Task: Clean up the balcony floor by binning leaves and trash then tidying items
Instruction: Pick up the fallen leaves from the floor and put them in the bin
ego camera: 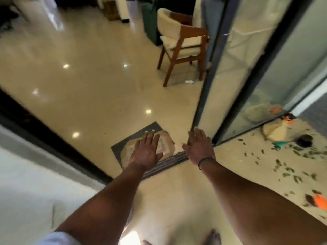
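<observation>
Balcony floor, scattered leaves, doormat

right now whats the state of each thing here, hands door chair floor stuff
left hand: open, fingers straight, holds nothing
right hand: open, fingers straight, holds nothing
glass door: slid open
chair: upright indoors
mat: flat, just inside the door track
leaves: scattered on the balcony floor, not binned
orange trash: on the floor at right

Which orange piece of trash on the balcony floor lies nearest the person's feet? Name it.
The orange piece at the frame's lower right edge, among scattered leaves. The other orange bits lie farther off, by the sliding door's track beside the straw-coloured item.
</observation>
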